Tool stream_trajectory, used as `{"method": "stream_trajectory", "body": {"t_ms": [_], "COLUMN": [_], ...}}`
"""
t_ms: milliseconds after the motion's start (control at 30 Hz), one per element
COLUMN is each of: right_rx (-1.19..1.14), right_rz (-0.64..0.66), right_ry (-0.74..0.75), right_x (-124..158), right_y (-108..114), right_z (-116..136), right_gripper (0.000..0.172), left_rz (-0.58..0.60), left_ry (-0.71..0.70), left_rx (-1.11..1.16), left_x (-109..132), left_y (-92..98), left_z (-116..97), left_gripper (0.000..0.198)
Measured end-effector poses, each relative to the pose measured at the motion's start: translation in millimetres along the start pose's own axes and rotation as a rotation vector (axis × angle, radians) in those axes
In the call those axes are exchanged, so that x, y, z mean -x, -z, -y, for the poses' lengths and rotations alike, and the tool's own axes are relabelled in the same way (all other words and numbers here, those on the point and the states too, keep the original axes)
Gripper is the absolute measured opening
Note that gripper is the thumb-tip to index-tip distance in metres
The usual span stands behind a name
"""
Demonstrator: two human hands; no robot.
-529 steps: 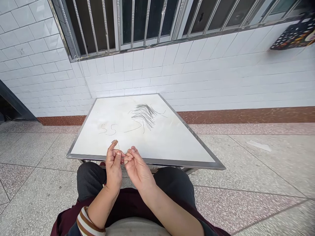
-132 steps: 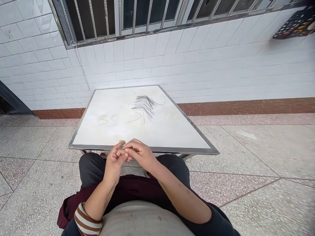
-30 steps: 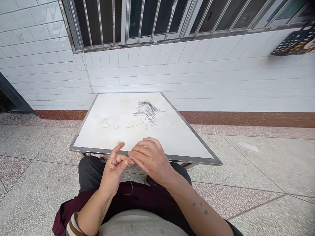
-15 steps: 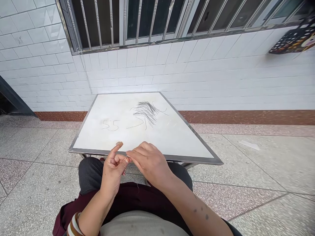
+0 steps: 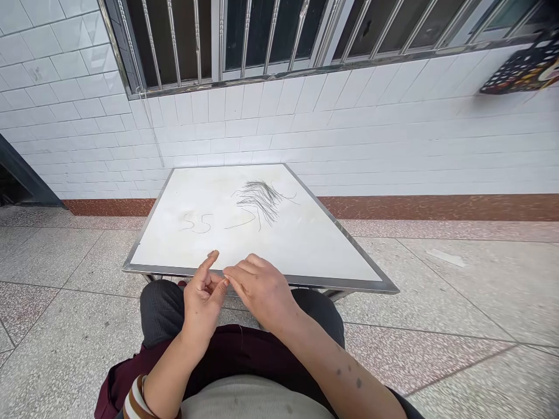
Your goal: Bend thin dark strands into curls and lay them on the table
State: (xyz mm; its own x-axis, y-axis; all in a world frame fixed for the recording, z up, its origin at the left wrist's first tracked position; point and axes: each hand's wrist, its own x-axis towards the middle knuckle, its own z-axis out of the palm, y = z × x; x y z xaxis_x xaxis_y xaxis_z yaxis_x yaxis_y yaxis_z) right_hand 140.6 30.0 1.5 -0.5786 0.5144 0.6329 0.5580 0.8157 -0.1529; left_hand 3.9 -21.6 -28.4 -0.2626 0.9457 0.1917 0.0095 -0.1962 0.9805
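My left hand (image 5: 204,302) and my right hand (image 5: 261,291) meet above my lap, at the near edge of the white table (image 5: 305,250). The left thumb and index finger pinch together, with another finger raised. Against that pinch the right fingertips press closed; whatever sits between them is too small to make out. A fine pale thread-like line (image 5: 241,333) shows below the hands over the dark red cloth. On the tabletop a sheaf of thin dark strands (image 5: 262,198) lies fanned out. Left of it are a few separate curved strands (image 5: 196,223).
The table's metal rim (image 5: 262,277) runs just beyond my hands, and my knees are beneath it. Behind stands a white tiled wall (image 5: 244,128) with a barred window (image 5: 271,35). A patterned bag (image 5: 519,70) hangs at right. A white scrap (image 5: 446,257) lies on the floor.
My right hand and forearm have shifted slightly left. The two hands stay together at the fingertips; the strands on the table lie as before.
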Motion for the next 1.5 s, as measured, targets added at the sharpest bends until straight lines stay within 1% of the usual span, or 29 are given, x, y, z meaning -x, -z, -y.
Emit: {"method": "stream_trajectory", "body": {"t_ms": [100, 167, 233, 267, 367, 467, 533, 567, 633, 733, 867, 1000, 1067, 1167, 1233, 1367, 1500], "right_rx": [0.011, -0.069, -0.18, -0.225, -0.307, -0.404, -0.478, -0.504, -0.538, -0.592, -0.688, -0.78, -0.805, -0.835, -0.863, -0.897, -0.904], "right_rz": [0.003, 0.03, 0.087, 0.125, 0.271, 0.427, 0.492, 0.503, 0.504, 0.491, 0.462, 0.461, 0.47, 0.489, 0.499, 0.507, 0.48], "right_ry": [-0.054, -0.101, -0.155, -0.182, -0.268, -0.335, -0.35, -0.357, -0.376, -0.394, -0.399, -0.441, -0.461, -0.479, -0.493, -0.515, -0.513], "right_x": [2.6, 4.4, 5.4, 5.7, 6.2, 8.2, 10.7, 12.2, 15.2, 18.6, 18.6, 17.1, 16.7, 16.1, 15.5, 14.8, 16.4], "right_y": [-7.4, -9.6, -7.9, -5.7, 4.5, 14.2, 17.4, 17.6, 15.9, 10.6, 5.4, 3.7, 3.3, 2.6, 2.2, 0.3, -4.9], "right_z": [3.1, 3.7, 3.3, 2.8, -0.2, -4.5, -6.7, -7.6, -8.9, -11.6, -17.4, -23.4, -25.3, -25.6, -24.5, -23.0, -22.9], "right_gripper": [0.026, 0.024, 0.016, 0.018, 0.051, 0.077, 0.086, 0.087, 0.081, 0.068, 0.06, 0.054, 0.053, 0.055, 0.061, 0.072, 0.071], "left_rz": [-0.01, -0.015, -0.033, -0.044, -0.057, -0.072, -0.1, -0.109, -0.117, -0.111, -0.097, -0.076, -0.078, -0.095, -0.108, -0.134, -0.18], "left_ry": [-0.028, -0.043, -0.08, -0.101, -0.133, -0.15, -0.183, -0.197, -0.203, -0.17, -0.125, 0.012, 0.08, 0.132, 0.145, 0.199, 0.268], "left_rx": [-0.113, -0.206, -0.306, -0.354, -0.46, -0.551, -0.619, -0.643, -0.65, -0.553, -0.312, 0.004, 0.128, 0.233, 0.317, 0.556, 0.702], "left_x": [-0.1, -0.1, -0.4, -0.6, -1.6, -3.0, -3.8, -4.2, -4.4, -3.9, -3.7, -6.5, -8.1, -9.3, -9.7, -11.0, -11.7], "left_y": [0.6, 2.0, 4.1, 5.3, 8.7, 10.1, 9.6, 9.1, 8.1, 7.4, 6.8, 4.2, 2.8, 0.9, -0.8, -5.5, -8.7], "left_z": [2.3, 3.0, 3.7, 4.0, 4.9, 5.3, 5.0, 4.7, 3.8, 3.0, 4.8, 5.9, 5.5, 5.9, 7.3, 10.4, 11.4], "left_gripper": [0.055, 0.053, 0.052, 0.052, 0.053, 0.054, 0.054, 0.053, 0.052, 0.051, 0.051, 0.056, 0.059, 0.059, 0.058, 0.055, 0.049]}}
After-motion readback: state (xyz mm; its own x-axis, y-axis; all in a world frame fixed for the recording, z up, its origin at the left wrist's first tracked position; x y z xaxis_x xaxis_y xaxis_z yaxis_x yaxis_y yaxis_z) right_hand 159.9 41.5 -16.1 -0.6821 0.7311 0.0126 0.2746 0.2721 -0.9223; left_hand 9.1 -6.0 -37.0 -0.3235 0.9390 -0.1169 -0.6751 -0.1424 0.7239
